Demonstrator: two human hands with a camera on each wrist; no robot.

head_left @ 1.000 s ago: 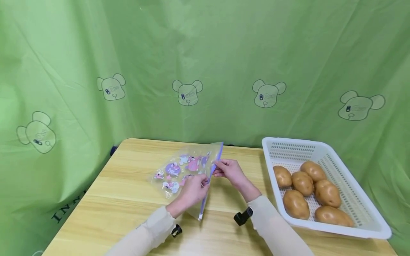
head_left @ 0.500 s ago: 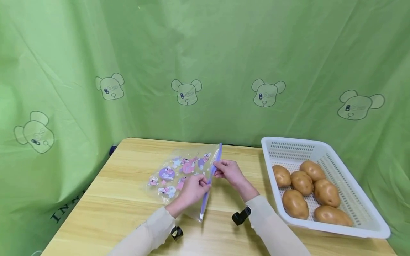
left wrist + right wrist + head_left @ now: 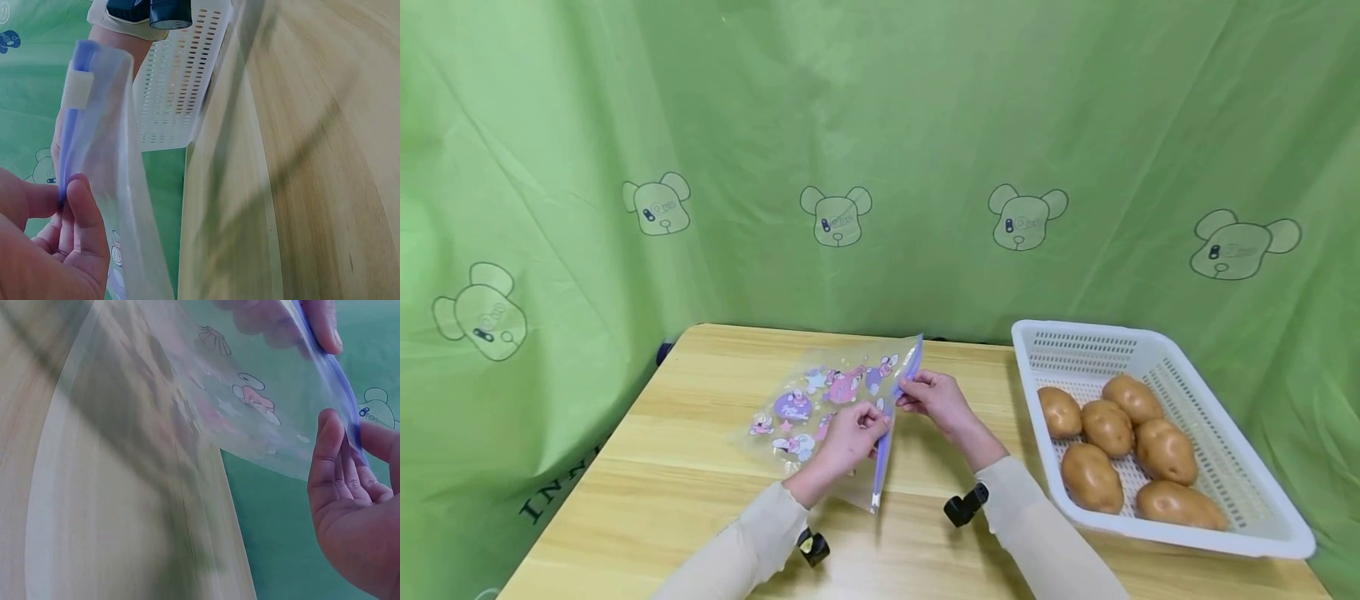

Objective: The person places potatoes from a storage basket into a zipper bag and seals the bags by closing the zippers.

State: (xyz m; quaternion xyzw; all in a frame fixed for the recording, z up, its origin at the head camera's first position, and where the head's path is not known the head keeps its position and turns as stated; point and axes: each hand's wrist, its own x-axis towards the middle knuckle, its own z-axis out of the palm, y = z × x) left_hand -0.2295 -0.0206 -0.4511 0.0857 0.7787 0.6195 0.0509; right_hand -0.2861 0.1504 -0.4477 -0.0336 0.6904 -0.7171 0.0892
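A clear zip bag [image 3: 793,406] with pink and purple cartoon prints is held up over the table, its purple zip strip [image 3: 882,467] running from far to near. My left hand [image 3: 847,437] pinches the strip near its middle between thumb and fingers. Just beyond it, my right hand [image 3: 936,402] pinches the same strip farther along. At the strip's near end sits a white slider [image 3: 78,89], clear of both hands. In the right wrist view, thumb and fingers of the right hand [image 3: 356,487] grip the purple edge, and the bag body hangs off to the left.
A white slotted plastic basket [image 3: 1273,533] with several potatoes [image 3: 1165,452] stands on the right of the wooden table [image 3: 647,500]. Behind the table hangs a green curtain [image 3: 917,108] with bear-head prints. Black wrist cameras [image 3: 966,505] sit on both sleeves.
The left hand has shifted slightly up and left along with the strip, which now bends more between the hands. The right hand keeps its grip, almost still. Basket and potatoes stay put.
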